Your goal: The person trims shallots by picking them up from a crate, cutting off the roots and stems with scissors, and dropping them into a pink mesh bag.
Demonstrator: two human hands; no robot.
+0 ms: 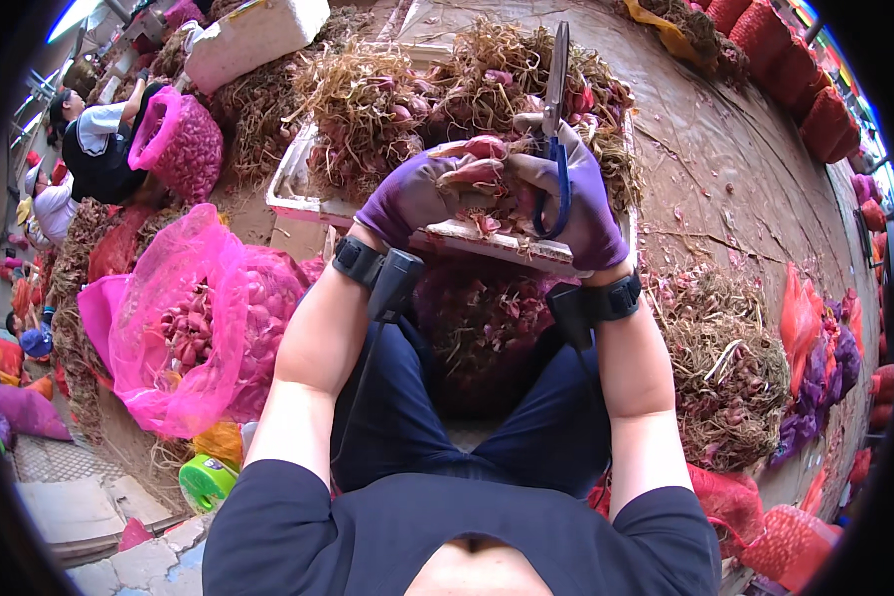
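In purple-and-grey gloves, both my hands meet over the near edge of a white foam box. My left hand is closed round a small bunch of reddish-purple shallots. My right hand grips scissors by their blue handles, the blades pointing up and away from me. Its fingers also come against the bunch, and the blades look closed together. Dry-stalked shallots heap up in the box. Below the hands, between my knees, more loose shallots and trimmings lie in a dark container whose shape is partly hidden.
An open pink mesh bag of shallots stands at left. Dried stalks and shallots are piled at right. A white foam block rests on the far-left heap. Other people sit beyond, beside another pink bag. Red sacks line the far right.
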